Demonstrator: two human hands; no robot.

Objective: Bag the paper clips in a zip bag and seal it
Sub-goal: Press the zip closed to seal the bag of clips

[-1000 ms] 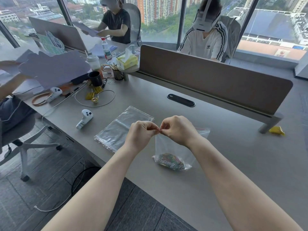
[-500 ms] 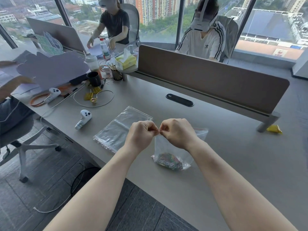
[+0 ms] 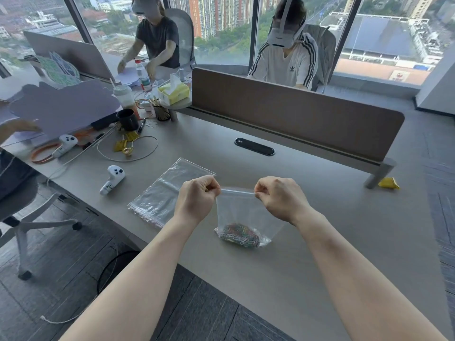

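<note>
A: Start big; what's on the table point(image 3: 320, 230)?

B: Two zip bags, I count; the spare zip bag point(image 3: 170, 193) lies flat and empty just left of the hands, and the filled zip bag point(image 3: 242, 212) hangs upright between them, its bottom resting on the table

A: How will it handle?

B: Thin, soft film, likely slippery; the weight sits low where the paper clips point(image 3: 238, 236) are heaped, one multicoloured pile too tangled to count; I'd take it only by the top strip, since the sides would buckle

A: And the hands?

B: Two; the left hand point(image 3: 197, 200) pinches the strip's left end with fingers curled, the right hand point(image 3: 278, 198) pinches the right end likewise; the strip is stretched taut between them; whether the seal is fully pressed I cannot tell
</note>
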